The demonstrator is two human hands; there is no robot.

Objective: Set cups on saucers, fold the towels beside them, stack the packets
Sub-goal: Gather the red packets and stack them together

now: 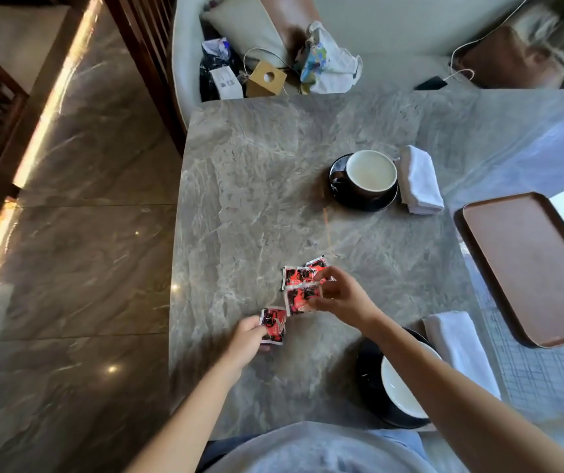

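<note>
Red-and-black packets lie near the grey stone table's (256,186) front middle. My left hand (244,339) pinches one packet (273,325) at its left edge. My right hand (338,295) pinches another packet (300,300), with two more packets (299,275) lying just behind it. A black cup with a white inside (371,172) stands on a black saucer (338,196) at the far middle, a folded white towel (420,180) beside it on the right. A second cup (400,387) on its saucer (367,373) sits near me, partly hidden by my right forearm, next to another folded towel (458,349).
A brown tray (533,268) lies at the table's right. Beyond the far edge a pale sofa (393,29) holds a wooden tissue box (266,78), bags, cushions and a cable. Polished stone floor (79,250) runs along the left, with a dark wooden screen (144,46).
</note>
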